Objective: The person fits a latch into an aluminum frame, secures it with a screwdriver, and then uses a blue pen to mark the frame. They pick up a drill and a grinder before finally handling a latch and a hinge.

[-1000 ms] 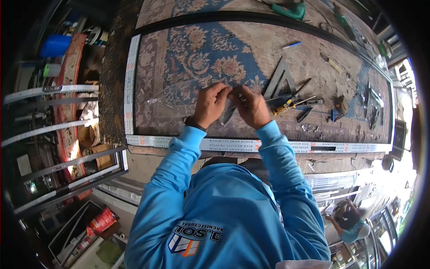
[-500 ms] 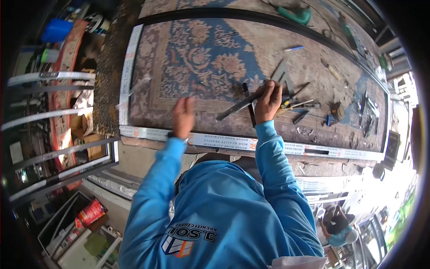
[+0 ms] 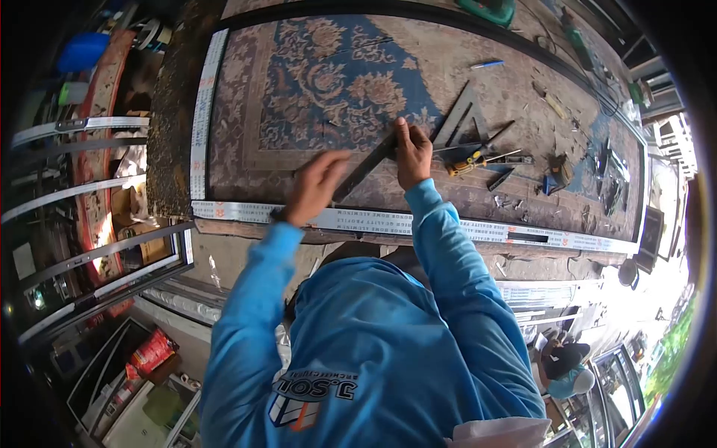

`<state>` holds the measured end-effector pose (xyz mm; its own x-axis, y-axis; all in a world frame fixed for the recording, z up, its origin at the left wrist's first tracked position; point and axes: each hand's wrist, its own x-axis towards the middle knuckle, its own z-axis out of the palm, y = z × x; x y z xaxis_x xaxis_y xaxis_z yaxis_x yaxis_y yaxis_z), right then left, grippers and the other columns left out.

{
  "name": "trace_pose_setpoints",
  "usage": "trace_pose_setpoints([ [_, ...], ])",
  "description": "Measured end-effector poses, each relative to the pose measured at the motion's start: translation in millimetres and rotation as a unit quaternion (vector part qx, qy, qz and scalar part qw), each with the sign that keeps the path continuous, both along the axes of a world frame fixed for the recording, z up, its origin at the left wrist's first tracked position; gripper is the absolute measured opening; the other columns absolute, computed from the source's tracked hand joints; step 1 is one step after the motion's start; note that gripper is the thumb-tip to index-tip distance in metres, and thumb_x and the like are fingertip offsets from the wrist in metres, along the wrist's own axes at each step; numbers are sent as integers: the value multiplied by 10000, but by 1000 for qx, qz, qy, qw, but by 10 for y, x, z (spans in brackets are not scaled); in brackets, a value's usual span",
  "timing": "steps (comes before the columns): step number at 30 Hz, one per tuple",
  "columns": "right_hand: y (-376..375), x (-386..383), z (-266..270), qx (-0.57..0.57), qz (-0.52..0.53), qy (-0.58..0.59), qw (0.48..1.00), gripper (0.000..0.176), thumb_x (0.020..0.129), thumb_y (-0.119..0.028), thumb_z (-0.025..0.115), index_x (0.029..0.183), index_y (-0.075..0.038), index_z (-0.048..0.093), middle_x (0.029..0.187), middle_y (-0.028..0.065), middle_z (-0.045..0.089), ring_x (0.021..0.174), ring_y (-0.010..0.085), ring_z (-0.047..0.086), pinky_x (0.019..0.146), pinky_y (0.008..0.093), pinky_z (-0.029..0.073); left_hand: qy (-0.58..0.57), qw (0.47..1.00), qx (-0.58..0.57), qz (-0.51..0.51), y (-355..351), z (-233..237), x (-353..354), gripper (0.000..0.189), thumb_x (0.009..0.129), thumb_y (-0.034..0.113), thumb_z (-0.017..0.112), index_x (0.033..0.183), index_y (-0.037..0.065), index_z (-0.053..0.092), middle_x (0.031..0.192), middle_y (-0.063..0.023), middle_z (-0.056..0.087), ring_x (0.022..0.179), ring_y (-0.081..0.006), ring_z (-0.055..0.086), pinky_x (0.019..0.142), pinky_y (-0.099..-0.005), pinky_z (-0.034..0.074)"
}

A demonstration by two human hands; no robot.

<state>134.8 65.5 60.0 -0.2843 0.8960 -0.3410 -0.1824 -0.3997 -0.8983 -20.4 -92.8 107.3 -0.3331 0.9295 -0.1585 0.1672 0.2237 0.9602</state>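
Observation:
My right hand [image 3: 413, 153] is closed on the upper end of a dark flat bar [image 3: 366, 173], thumb pointing away from me. The bar slants down and left over the carpet, close to the near rail of a frame [image 3: 358, 219] covered in printed white protective film. My left hand [image 3: 317, 187] is beside the bar's lower end, fingers stretched out and slightly blurred; I see nothing in it. Right of my right hand lie a triangular square [image 3: 457, 112] and a yellow-and-black screwdriver [image 3: 464, 166].
Patterned carpet [image 3: 299, 97] covers the bench inside the frame. A blue pen [image 3: 487, 64], a dark tool [image 3: 500, 179] and scraps lie to the right. A green-handled tool [image 3: 489, 11] is at the far side. Metal profiles [image 3: 82, 127] stick out at left. Another person [image 3: 564, 369] is at lower right.
My right hand has moved left with the bar. My left hand has shifted slightly, its fingers now turned toward the bar. The view has tilted a little.

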Motion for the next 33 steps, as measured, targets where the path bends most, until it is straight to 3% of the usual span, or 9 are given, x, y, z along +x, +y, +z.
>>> trace_pose_setpoints([
  [2, -70, -126, -65, -98, 8, 51, 994, 394, 976, -385, 710, 1011, 7, 719, 860, 13, 661, 798, 88, 536, 724, 266, 444, -71, 996, -41, -32, 366, -231, 134, 259, 1013, 177, 635, 1224, 26, 632, 1116, -73, 691, 1009, -144, 641, 869, -305, 513],
  [7, -187, -37, -193, 126, -41, -131, 983, 286, 970, -246, 719, 969, 39, 726, 725, 34, 697, 661, 73, 598, 591, 254, 482, 62, 997, -31, 45, 468, -600, 186, 198, 981, 130, 653, 1148, 30, 614, 1021, -57, 694, 916, -146, 651, 832, -317, 517],
  [11, -430, -20, -277, 108, 3, -105, 989, 228, 971, -177, 707, 982, 51, 705, 762, 63, 720, 652, 93, 665, 575, 256, 525, -390, 907, -3, 158, 568, -655, 194, 244, 924, 75, 663, 1159, 32, 611, 1061, -66, 684, 971, -185, 656, 837, -321, 524],
  [15, -520, -2, -299, 106, 6, -97, 990, 215, 975, -171, 699, 1002, 42, 695, 747, 63, 711, 643, 89, 657, 569, 261, 520, -512, 854, 26, 87, 602, -616, 9, 145, 1006, 124, 594, 1128, 47, 610, 1027, -66, 657, 999, -238, 656, 887, -404, 537],
  [19, -428, 156, -297, 162, 7, -131, 978, 169, 970, -147, 700, 988, 19, 685, 721, 48, 683, 644, 71, 620, 591, 259, 500, -434, 874, 93, 201, 680, -551, -197, 136, 1032, 201, 600, 1013, 67, 620, 963, -86, 672, 920, -253, 673, 810, -406, 535],
  [22, -488, 429, -389, 152, 17, -164, 974, 173, 983, -161, 687, 991, 12, 688, 740, 45, 679, 643, 70, 611, 585, 255, 506, -456, 846, 145, 236, 572, -550, -663, 191, 1044, 284, 589, 1045, 93, 611, 1007, -55, 652, 1061, -245, 648, 965, -555, 538],
  [25, -488, 466, -342, 6, -4, -94, 996, 268, 1018, -256, 647, 996, 10, 680, 793, 36, 660, 642, 109, 644, 583, 247, 551, -436, 844, 167, 263, 452, -423, -910, 202, 1049, 291, 574, 1058, 93, 614, 1013, -68, 664, 1027, -242, 670, 1020, -586, 523],
  [29, -306, 188, -242, -212, 59, 128, 967, 455, 1029, -365, 617, 1278, 14, 588, 1103, 100, 664, 995, 200, 668, 870, 358, 558, -447, 830, 188, 277, 400, -208, -999, 231, 1058, 282, 556, 1083, 58, 607, 1014, -85, 675, 1011, -246, 682, 1014, -560, 530],
  [33, -144, 205, -94, 122, 40, -113, 985, 480, 1044, -310, 600, 1387, 10, 495, 1292, 133, 625, 1085, 223, 643, 904, 332, 515, -402, 853, 183, 276, 413, -1, -832, 194, 1053, 218, 553, 1095, 32, 588, 1008, -104, 667, 1034, -237, 669, 987, -527, 546],
])
